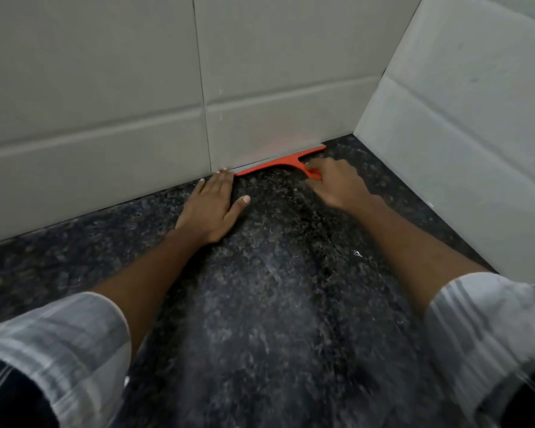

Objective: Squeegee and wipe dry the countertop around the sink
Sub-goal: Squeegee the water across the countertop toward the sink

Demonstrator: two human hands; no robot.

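An orange squeegee (278, 163) with a grey blade lies along the foot of the back wall, blade edge against the tiles. My right hand (337, 183) is closed around its short handle. Flat on the dark speckled countertop (260, 288) rests my left hand (212, 205), fingers spread, fingertips touching the wall just left of the blade's end. The countertop shows wet streaks and small droplets between my arms. No sink or cloth is in view.
Grey tiled walls meet in a corner at the back right (354, 134); the right wall (460, 134) runs toward me. The countertop stretches left along the back wall (105, 118). My striped sleeves fill the lower corners.
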